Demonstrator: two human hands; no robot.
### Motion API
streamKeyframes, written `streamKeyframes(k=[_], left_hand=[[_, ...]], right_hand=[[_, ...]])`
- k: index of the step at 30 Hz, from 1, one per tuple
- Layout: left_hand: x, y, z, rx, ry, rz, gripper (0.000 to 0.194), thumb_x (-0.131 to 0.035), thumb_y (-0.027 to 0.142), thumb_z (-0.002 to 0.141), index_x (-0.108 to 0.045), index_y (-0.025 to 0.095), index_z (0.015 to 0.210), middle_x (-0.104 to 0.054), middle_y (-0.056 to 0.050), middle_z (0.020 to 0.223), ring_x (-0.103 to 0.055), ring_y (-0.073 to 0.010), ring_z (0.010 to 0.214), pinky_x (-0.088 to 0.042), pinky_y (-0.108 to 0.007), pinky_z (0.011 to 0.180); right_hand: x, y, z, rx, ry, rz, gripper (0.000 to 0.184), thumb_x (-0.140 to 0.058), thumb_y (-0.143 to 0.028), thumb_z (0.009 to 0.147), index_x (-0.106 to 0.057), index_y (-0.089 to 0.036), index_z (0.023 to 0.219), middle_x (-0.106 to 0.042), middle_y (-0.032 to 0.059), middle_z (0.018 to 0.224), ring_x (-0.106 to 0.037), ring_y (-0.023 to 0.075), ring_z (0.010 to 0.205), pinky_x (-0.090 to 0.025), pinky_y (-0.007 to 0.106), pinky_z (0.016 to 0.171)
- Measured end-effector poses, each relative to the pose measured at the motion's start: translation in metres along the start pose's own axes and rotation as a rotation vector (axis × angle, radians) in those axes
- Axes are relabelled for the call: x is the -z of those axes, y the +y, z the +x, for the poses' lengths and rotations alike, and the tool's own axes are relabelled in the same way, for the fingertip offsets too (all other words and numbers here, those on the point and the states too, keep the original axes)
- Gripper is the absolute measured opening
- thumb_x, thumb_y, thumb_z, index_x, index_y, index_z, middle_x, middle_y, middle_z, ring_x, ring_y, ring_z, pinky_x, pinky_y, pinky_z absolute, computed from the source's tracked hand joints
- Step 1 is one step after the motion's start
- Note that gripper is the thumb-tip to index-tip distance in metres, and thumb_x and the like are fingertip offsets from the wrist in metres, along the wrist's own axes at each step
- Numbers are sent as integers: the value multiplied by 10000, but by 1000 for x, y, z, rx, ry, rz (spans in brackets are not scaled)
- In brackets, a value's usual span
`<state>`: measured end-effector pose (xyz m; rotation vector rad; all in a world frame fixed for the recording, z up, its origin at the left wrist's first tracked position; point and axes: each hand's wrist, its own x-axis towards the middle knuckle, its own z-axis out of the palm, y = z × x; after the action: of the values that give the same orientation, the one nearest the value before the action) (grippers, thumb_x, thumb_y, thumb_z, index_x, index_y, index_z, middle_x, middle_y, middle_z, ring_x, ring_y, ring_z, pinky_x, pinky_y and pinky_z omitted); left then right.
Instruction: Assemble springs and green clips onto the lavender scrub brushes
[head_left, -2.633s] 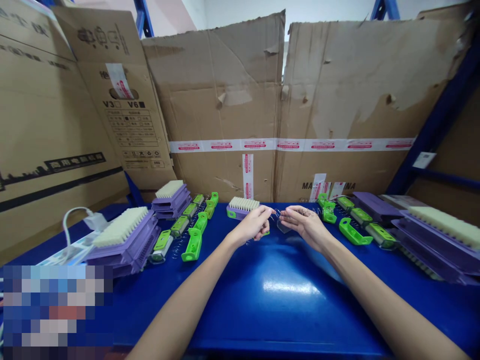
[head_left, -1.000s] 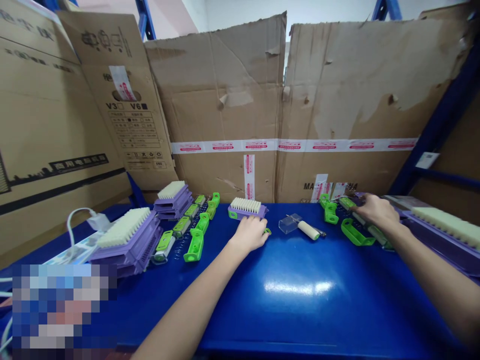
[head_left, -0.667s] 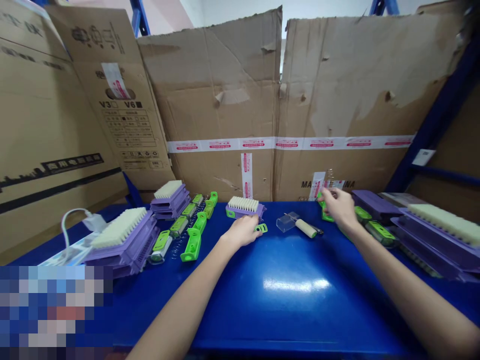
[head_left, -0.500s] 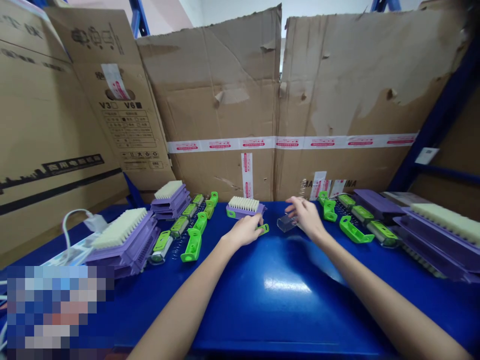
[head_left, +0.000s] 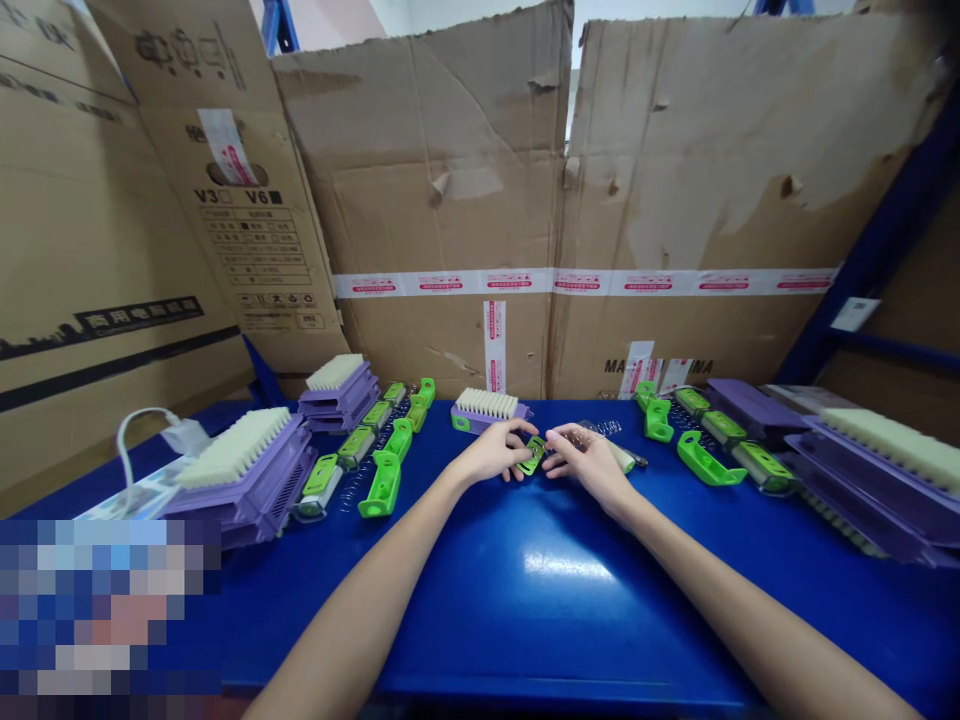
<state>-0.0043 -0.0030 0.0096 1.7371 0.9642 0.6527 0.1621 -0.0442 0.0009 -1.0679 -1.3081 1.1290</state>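
The clip (head_left: 532, 457) is held between the hands, its near side gripped by the left hand's (head_left: 495, 450) fingers. The right hand (head_left: 589, 463) is set just beside it; whether anything is pinched there cannot be told. Sideways room is bounded by a left bracket (head_left: 381, 486) and right bracket (head_left: 711, 462), rearward by cardboard (head_left: 450, 220); the table's (head_left: 480, 610) front edge is well apart.

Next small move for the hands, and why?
Probably steady the small green piece with the left hand: its fingers are already at the piece's edge, and the right hand's fingertips are close on the other side, so a firm grip should likely help.
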Motion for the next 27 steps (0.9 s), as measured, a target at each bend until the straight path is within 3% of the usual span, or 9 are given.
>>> streamKeyframes(k=[5,9,17,21,24,27], left_hand=[[-2,2,1,-29,18,-51,154,-632,212,740,-597,107,848,-629,-19,661,-601,-97,489,-452,-183,436],[-3,5,0,-46,-14,-98,199,-670,194,697,-644,91,866,-670,-45,653,-619,-104,559,-505,-219,550],[-5,5,2,-61,96,-21,244,-674,324,711,-682,89,777,-685,-67,645,-586,-98,536,-471,-208,534],[-6,3,4,-61,137,-1,210,-664,290,714,-686,91,778,-680,-59,638,-577,-98,529,-461,-209,530],[-7,3,5,-109,219,45,167,-662,239,695,-700,95,771,-694,-60,684,-586,-108,566,-455,-212,549],[-9,2,5,-153,238,69,155,-672,214,667,-714,103,767,-712,-68,747,-620,-139,659,-476,-232,622]], right_hand=[[2,-4,0,-48,37,174,366,-741,-473,633,-606,-180,805,-674,36,787,-677,161,650,-569,270,609],[5,-1,2,-52,75,212,353,-726,-483,652,-615,-178,790,-678,45,776,-671,161,657,-564,298,654],[17,7,12,75,146,-124,391,-626,-555,709,-659,-167,752,-689,68,852,-612,210,902,-471,326,812],[20,9,15,77,142,-196,404,-628,-557,703,-660,-170,813,-687,61,857,-616,200,848,-475,288,699],[16,7,11,-1,81,-92,426,-666,-530,683,-639,-170,909,-689,63,814,-632,174,720,-463,253,565],[11,3,6,-66,52,51,387,-734,-445,638,-636,-168,891,-688,55,766,-645,164,702,-487,244,572]])
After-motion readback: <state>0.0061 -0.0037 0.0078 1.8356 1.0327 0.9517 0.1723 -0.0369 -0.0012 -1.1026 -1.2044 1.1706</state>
